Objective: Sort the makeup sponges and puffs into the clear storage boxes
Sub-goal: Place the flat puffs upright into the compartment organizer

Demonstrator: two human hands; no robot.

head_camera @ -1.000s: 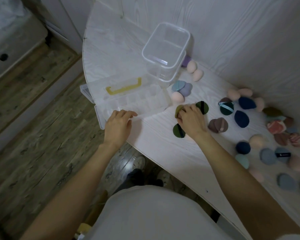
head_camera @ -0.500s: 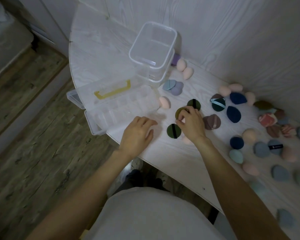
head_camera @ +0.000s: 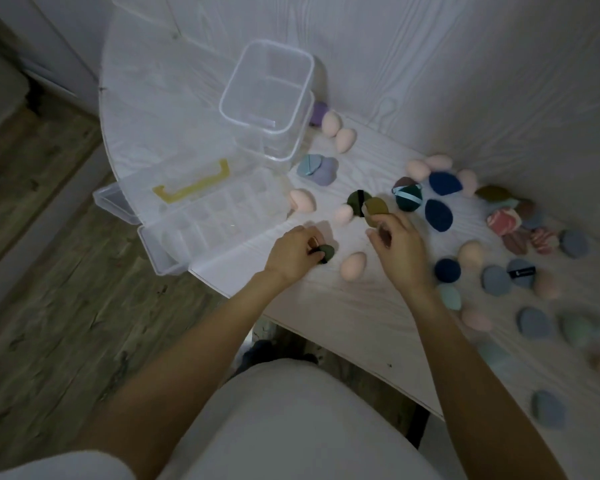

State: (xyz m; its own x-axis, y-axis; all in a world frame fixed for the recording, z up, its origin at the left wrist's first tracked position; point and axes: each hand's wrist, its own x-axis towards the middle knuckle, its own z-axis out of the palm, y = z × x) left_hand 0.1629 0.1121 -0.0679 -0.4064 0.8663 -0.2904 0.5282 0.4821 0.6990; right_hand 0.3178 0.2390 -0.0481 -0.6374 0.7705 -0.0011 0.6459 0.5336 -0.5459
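We are only starting: both boxes (head_camera: pixel 267 98) look empty. Our left hand (head_camera: pixel 291 252) pinches a green puff (head_camera: pixel 327 253), our right hand (head_camera: pixel 395 244) an olive puff (head_camera: pixel 376 210).

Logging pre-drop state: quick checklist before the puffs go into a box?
1. Left hand holds dark green puff: ok.
2. Right hand holds olive puff: ok.
3. Tall box open on top, nothing seen inside: ok.
4. Flat case open to receive puffs: cannot tell.
5. Path from hands to tall box free: not ok, pink sponge and flat case lie between.
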